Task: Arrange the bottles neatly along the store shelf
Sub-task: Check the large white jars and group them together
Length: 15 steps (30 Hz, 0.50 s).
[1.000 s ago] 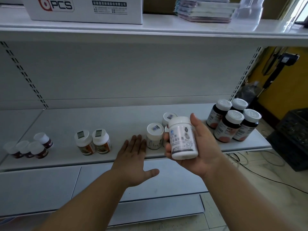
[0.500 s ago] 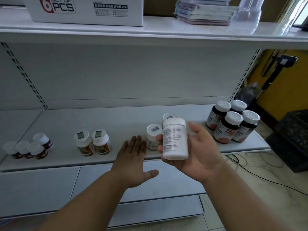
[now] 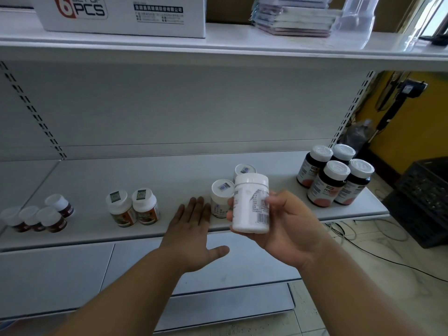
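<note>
Print on white bottle [image 3: 251, 204], gripped by right hand [image 3: 286, 229], is illegible.

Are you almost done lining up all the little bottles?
Partly. The four dark bottles at the shelf's right end already stand grouped, and so do the two orange-label bottles. The right hand holds a white bottle in the air; the left hand is flat and open by the shelf edge. That bottle must still join the two white ones behind it.

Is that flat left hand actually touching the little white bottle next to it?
Cannot tell. In the head view the left hand's fingertips end right beside the small white bottle, but no clear gap or contact shows.
</note>
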### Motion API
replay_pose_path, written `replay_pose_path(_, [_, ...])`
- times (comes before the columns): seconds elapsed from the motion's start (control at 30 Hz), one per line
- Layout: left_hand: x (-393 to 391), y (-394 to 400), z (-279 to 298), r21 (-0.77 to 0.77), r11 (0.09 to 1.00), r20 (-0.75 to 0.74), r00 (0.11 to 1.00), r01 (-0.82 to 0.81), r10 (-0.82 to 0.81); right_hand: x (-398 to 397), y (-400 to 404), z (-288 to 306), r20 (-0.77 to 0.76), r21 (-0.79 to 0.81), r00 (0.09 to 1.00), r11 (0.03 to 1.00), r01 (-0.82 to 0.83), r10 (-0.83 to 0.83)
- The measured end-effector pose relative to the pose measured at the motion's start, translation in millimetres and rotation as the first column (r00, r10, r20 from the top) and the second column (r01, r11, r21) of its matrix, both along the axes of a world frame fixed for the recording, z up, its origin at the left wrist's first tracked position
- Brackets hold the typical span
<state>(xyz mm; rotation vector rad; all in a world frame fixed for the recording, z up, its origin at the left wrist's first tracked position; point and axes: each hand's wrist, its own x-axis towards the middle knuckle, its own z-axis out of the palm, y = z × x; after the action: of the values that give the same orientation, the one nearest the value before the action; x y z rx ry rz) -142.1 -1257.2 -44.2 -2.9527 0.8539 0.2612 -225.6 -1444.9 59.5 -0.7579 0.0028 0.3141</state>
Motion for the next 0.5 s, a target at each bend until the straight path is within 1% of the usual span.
replay_pose_path(0.1, [0.6,0.2,-0.2,0.0,1.0,-0.002,1.0,0.011,-0.011,-3.4,0.0,-1.3,0.08,-0.199,0.996,0.979,0.053,-0.037])
replay_pose_path(0.2, [1.2,0.9,-1.3,-0.007,1.0,0.001,1.0,0.017,-0.017,-4.5,2.6,-1.3,0.177,-0.376,0.981,0.916,0.139,-0.076])
replay_pose_path(0.27, [1.3,1.3,-1.8,-0.015,1.0,0.009,1.0,0.023,-0.023,-3.7,2.0,-3.9,0.237,-0.473,0.966,0.856,0.21,-0.106])
replay_pose_path(0.37, [1.0,1.8,-2.3,-0.031,0.999,0.018,1.0,0.026,-0.026,-4.4,-0.3,-5.7,0.28,-0.595,0.955,0.762,0.255,-0.101])
replay_pose_path(0.5, [0.4,1.9,-3.3,-0.035,0.999,0.021,1.0,0.018,-0.017,-4.9,-2.4,-9.1,0.304,-0.705,0.95,0.653,0.276,-0.074])
